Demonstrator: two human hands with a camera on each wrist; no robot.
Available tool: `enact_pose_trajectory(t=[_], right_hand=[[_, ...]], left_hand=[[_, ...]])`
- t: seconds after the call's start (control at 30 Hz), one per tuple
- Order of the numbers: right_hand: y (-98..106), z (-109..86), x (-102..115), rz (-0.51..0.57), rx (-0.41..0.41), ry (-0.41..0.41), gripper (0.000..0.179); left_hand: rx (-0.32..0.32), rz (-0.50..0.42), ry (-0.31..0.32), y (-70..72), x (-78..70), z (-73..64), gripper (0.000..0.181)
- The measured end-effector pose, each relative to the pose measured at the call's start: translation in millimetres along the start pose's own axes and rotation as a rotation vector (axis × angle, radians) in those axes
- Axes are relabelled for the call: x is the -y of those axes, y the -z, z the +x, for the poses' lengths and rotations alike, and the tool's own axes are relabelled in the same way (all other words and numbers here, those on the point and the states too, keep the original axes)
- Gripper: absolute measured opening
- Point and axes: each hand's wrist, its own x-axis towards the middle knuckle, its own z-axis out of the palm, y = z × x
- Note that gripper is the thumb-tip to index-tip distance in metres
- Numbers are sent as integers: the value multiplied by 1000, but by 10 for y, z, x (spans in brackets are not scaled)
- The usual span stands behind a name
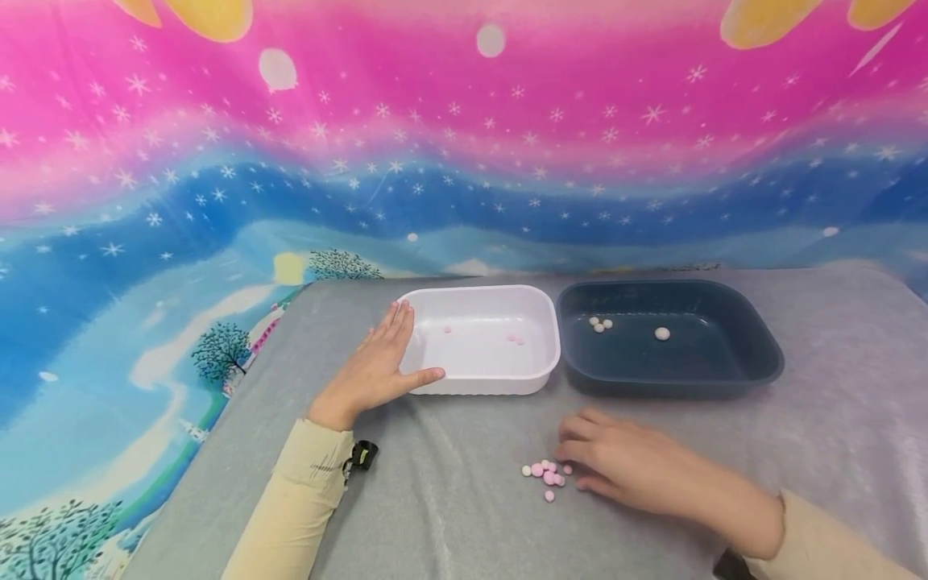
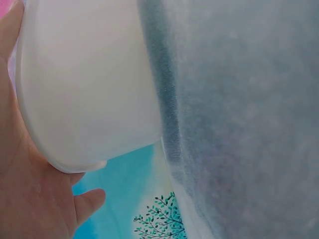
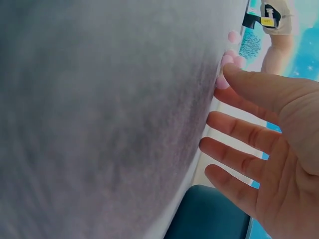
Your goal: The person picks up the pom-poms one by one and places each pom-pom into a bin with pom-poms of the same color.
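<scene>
My left hand (image 1: 373, 370) rests on the left end of a white basin (image 1: 482, 385), fingers along its rim and thumb over the near side. In the left wrist view the palm lies against the basin wall (image 2: 89, 89). Beside a small pile of pink and whitish balls (image 1: 548, 478) on the cloth is my right hand (image 1: 631, 463), its fingers slightly bent and spread. One pink ball (image 1: 568, 469) lies between its thumb and index finger. In the right wrist view, the thumb partly covers a pink ball (image 3: 223, 82); I see no firm pinch.
A dark blue basin (image 1: 670, 387) stands against the white one's right side, with several whitish balls (image 1: 600, 325) inside. A few pink balls (image 1: 515, 339) lie in the white basin. Grey cloth (image 1: 449, 475) covers the table; a printed backdrop (image 1: 464, 161) hangs behind.
</scene>
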Motion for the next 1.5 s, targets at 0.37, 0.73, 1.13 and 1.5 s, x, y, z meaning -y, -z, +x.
enact_pose_trajectory(t=[0.37, 0.73, 1.13, 1.5], right_hand=[[-40, 51, -13, 17, -18, 28, 24], [-45, 56, -32, 29, 3, 13, 26], [-27, 45, -2, 50, 17, -9, 28], [-3, 30, -43, 137, 28, -20, 25]], left_hand=[[8, -15, -5, -5, 10, -2, 113], [-2, -18, -3, 0, -5, -1, 114], [-1, -17, 3, -13, -11, -20, 113], [1, -13, 4, -13, -3, -11, 112]])
